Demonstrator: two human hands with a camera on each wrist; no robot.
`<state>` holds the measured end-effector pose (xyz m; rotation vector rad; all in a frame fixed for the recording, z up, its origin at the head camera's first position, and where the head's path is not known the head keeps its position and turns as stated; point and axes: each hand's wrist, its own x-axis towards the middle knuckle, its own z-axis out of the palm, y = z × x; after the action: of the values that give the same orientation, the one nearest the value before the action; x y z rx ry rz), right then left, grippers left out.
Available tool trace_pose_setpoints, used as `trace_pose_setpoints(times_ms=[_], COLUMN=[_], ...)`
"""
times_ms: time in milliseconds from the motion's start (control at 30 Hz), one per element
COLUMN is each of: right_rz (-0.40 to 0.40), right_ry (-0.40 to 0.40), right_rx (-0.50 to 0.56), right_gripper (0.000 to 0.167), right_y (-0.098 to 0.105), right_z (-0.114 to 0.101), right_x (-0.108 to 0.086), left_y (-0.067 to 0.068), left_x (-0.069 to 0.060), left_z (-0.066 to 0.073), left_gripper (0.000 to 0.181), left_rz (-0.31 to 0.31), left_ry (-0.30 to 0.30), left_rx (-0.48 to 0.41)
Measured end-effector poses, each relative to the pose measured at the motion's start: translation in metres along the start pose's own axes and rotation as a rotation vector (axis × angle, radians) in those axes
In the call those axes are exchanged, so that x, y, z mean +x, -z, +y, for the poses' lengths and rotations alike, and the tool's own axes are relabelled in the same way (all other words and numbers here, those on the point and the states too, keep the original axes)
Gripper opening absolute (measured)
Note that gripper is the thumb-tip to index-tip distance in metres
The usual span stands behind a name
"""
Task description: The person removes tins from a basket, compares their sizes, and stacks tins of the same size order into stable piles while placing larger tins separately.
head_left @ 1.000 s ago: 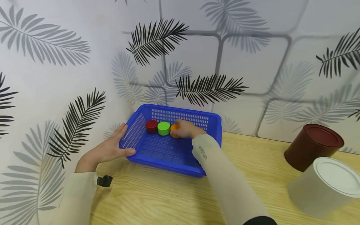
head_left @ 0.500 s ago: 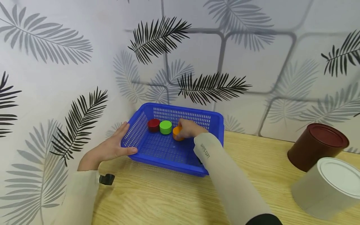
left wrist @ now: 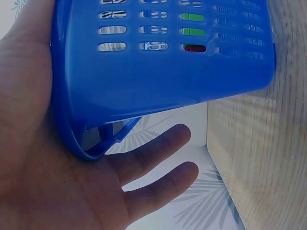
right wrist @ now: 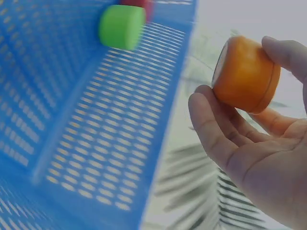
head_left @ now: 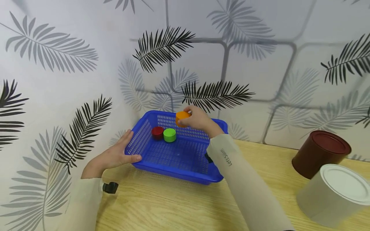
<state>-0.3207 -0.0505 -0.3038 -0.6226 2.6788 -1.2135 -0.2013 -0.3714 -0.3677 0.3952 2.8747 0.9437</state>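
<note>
A small orange round tub point(head_left: 181, 119) is pinched between the thumb and fingers of my right hand point(head_left: 200, 121), raised above the back part of a blue plastic basket point(head_left: 173, 175). In the right wrist view the orange tub point(right wrist: 247, 74) lies tilted on its side, with a thin seam near one end. My left hand point(head_left: 111, 157) rests against the basket's left end, thumb at the front corner, fingers stretched along the side. A small red tub point(head_left: 157, 133) and a bright green one point(head_left: 169, 135) stand side by side inside, at the back left.
To the right on the wooden table point(head_left: 162, 205) are a dark brown can point(head_left: 319, 155) and a white can point(head_left: 332, 195), both with lids. A wall covering point(head_left: 254, 70) printed with leaves rises close behind and to the left of the basket.
My right hand has lifted the orange tub from the basket floor beside the green one up to the back rim's height. My left hand stays at the basket's left end.
</note>
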Motion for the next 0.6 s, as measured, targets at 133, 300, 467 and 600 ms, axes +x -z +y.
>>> trace_pose_setpoints(times_ms=[133, 300, 467, 600], right_rz=[0.044, 0.073, 0.112, 0.139], right_ry=[0.043, 0.052, 0.068, 0.084], right_rx=[0.043, 0.055, 0.079, 0.076], right_gripper=[0.054, 0.061, 0.068, 0.069], right_y=[0.022, 0.037, 0.048, 0.047], right_z=[0.001, 0.020, 0.039, 0.056], right_x=[-0.015, -0.036, -0.058, -0.074], left_y=[0.000, -0.001, 0.000, 0.000], left_x=[0.001, 0.002, 0.003, 0.003], left_z=[0.000, -0.001, 0.000, 0.002], left_gripper=[0.116, 0.116, 0.115, 0.115], left_rz=[-0.002, -0.006, -0.004, -0.003], left_ry=[0.002, 0.007, 0.000, 0.006], left_rx=[0.002, 0.000, -0.007, -0.011])
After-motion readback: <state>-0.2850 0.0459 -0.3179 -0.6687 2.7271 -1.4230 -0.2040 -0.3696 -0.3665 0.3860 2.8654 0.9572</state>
